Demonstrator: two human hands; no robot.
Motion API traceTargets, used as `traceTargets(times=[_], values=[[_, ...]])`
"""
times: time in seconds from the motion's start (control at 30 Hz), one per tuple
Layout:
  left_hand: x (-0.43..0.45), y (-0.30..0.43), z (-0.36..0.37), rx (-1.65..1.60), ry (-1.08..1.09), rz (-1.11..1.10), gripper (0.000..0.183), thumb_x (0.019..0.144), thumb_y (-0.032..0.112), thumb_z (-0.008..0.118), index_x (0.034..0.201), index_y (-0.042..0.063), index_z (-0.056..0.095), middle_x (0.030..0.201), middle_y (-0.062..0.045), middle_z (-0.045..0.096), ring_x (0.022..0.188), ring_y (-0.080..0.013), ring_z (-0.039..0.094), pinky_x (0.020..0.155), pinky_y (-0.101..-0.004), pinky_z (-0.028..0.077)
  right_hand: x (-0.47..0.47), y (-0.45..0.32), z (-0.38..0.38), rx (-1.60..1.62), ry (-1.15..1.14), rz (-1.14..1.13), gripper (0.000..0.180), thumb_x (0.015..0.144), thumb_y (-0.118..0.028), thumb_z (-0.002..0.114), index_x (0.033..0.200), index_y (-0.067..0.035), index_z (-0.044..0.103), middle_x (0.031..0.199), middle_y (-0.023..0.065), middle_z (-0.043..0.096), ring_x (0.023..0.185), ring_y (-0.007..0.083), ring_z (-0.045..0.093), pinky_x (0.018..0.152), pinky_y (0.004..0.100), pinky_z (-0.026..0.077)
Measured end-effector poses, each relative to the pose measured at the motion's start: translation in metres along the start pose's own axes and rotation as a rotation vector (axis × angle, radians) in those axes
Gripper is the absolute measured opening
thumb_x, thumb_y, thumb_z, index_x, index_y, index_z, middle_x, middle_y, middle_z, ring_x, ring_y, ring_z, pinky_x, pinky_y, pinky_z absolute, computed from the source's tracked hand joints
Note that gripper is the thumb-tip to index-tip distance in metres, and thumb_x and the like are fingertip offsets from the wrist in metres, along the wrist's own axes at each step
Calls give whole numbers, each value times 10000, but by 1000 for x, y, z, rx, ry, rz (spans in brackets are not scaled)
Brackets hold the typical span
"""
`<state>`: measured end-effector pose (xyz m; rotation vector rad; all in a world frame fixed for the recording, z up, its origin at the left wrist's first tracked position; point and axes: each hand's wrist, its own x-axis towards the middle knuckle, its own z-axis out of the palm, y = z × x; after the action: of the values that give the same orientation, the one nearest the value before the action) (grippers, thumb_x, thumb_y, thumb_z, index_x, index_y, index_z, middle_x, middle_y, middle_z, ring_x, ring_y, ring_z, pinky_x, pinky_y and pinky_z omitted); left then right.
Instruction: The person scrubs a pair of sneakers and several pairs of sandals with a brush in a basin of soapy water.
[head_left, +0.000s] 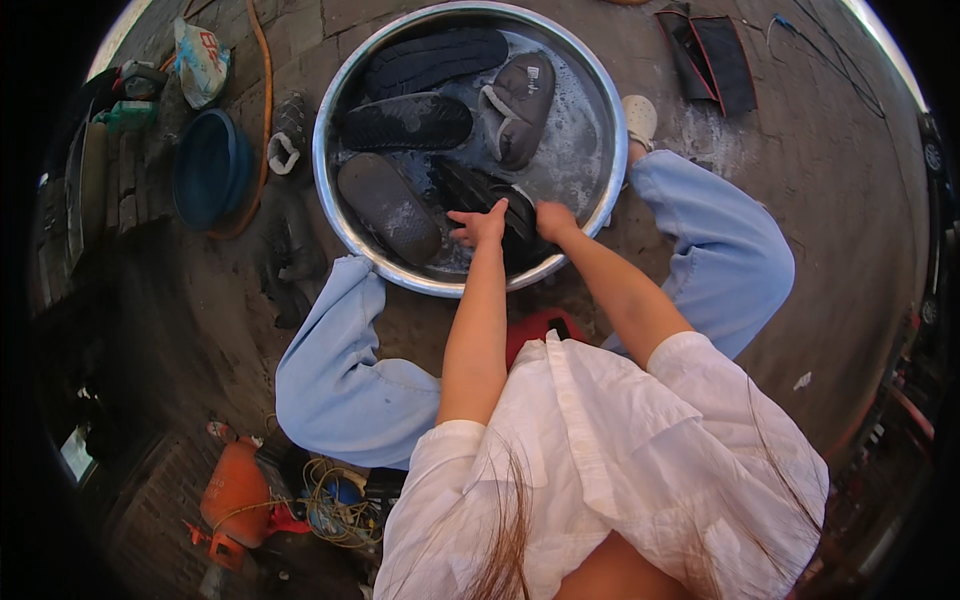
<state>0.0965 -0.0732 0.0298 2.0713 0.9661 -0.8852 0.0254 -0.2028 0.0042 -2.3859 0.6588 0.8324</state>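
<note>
A round metal basin (616, 127) of sudsy water stands between my knees with several dark shoes in it. My left hand (482, 223) lies on a black shoe (517, 217) near the basin's front, fingers spread. My right hand (553, 221) grips that shoe's right side; its fingertips are hidden. Left of my hands lies a grey-brown slipper (390, 208), sole up. Behind it are a black sole (407, 121) and, at the back, another dark sole (439, 61). A brown fleece-lined slipper (519, 109) floats or rests at the back right.
Left of the basin are a fleece-lined boot (289, 135), dark footwear (289, 247), an orange hose (268, 97), a blue tub (212, 171) and a plastic bag (201, 64). A black bag or cloth with red edging (709, 64) lies back right. An orange gas cylinder (238, 495) is lower left.
</note>
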Motion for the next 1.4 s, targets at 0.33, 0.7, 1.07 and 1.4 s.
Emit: traceTargets(times=[0.33, 0.7, 1.07, 1.4], values=[[48, -5, 17, 165, 59, 79, 1267, 634, 347, 845, 1500, 45, -31, 1499, -312, 177, 1381, -438, 233, 1122, -475, 269, 42, 8, 14, -54, -241, -106, 308, 808, -114, 590, 1105, -49, 646, 1144, 186, 641, 1073, 355, 611, 888, 445, 500], [68, -34, -60, -620, -626, 64, 474, 706, 148, 664, 1150, 48, 531, 1036, -106, 616, 914, -262, 611, 787, -398, 508, -11, -86, -81, -313, -139, -371, 242, 782, -125, 643, 1007, -60, 704, 1048, 142, 690, 979, 308, 668, 783, 399, 541], [2, -38, -85, -975, -921, -24, 465, 856, 300, 553, 1240, 38, 578, 1255, -103, 602, 1131, -293, 577, 1008, -415, 432, -101, -181, -148, -737, -209, -631, 194, 842, -139, 573, 942, -91, 733, 888, 114, 710, 857, 271, 690, 667, 415, 518], [-203, 116, -171, -422, -228, 123, 52, 533, -15, 543, 572, -42, 563, 917, -83, 623, 736, -187, 535, 580, -258, 396, -54, -104, -199, -763, -207, -507, 204, 842, -146, 575, 998, -67, 679, 867, 131, 692, 806, 286, 685, 632, 417, 521]])
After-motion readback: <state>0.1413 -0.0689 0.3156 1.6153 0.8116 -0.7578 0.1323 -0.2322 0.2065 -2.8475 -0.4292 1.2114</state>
